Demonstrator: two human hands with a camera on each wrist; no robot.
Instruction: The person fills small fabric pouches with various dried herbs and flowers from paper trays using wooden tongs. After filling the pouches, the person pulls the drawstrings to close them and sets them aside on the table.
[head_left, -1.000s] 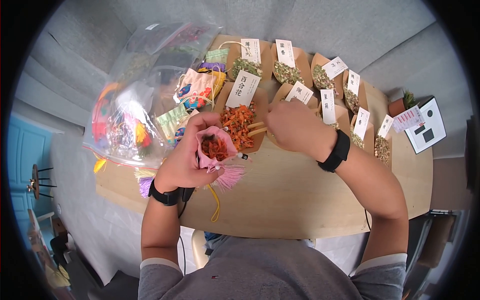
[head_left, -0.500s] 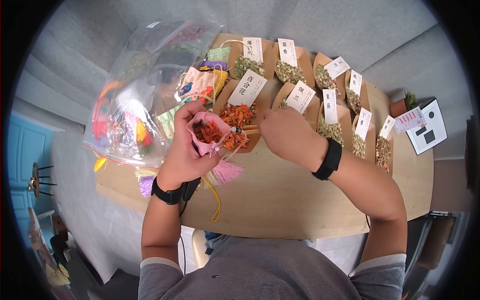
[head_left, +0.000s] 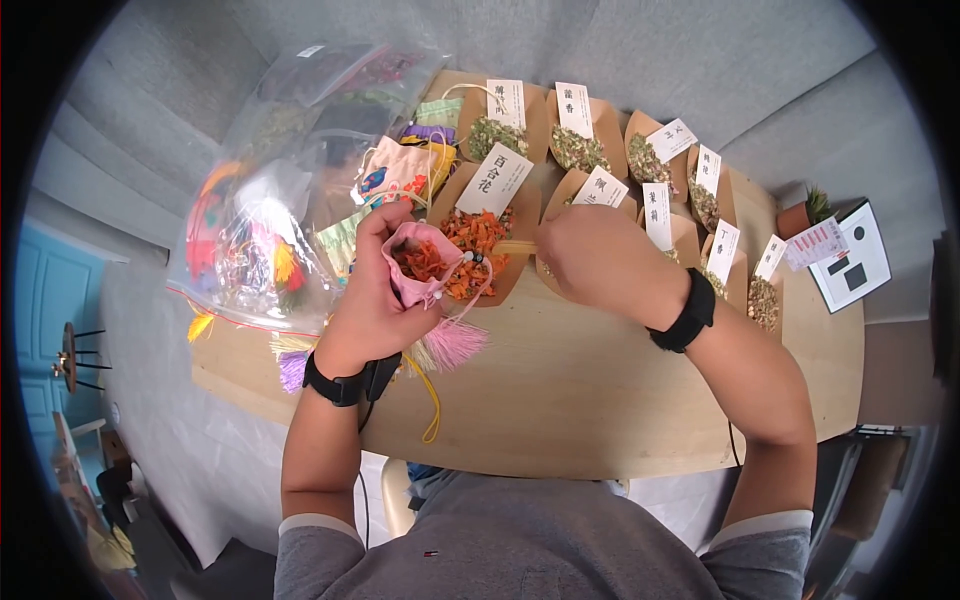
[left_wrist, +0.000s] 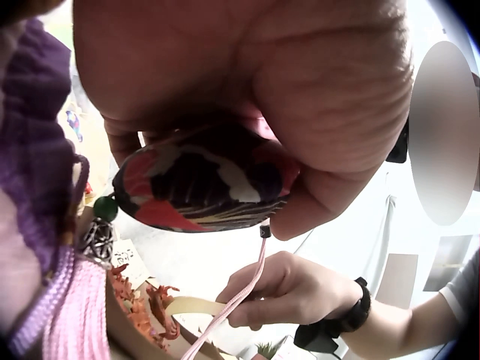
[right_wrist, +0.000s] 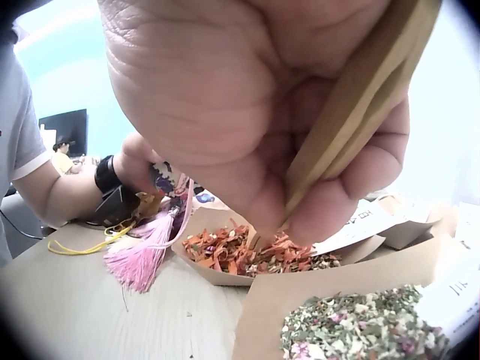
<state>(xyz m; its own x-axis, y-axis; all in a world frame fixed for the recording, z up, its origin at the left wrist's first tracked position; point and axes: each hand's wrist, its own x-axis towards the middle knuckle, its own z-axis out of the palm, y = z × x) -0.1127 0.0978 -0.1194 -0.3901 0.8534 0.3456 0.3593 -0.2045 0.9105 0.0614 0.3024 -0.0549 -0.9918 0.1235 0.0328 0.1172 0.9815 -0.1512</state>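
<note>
My left hand holds a small pink-lined drawstring sachet, its mouth spread upward and dried orange petals inside. The left wrist view shows its patterned outside below the palm. A pink tassel hangs by it. My right hand pinches wooden tongs, which point left over a kraft paper tray of the same petals. In the right wrist view the tongs' tips reach down at the orange petals; fingers partly hide them.
More labelled paper trays of dried herbs stand in rows at the back and right. A large clear plastic bag and several cloth sachets lie at the left. A potted plant stands at the far right; a yellow cord lies in front.
My left hand has shifted slightly left and up with the sachet. The right hand with the tongs dipped left and nearer to me, then drew back right and away.
</note>
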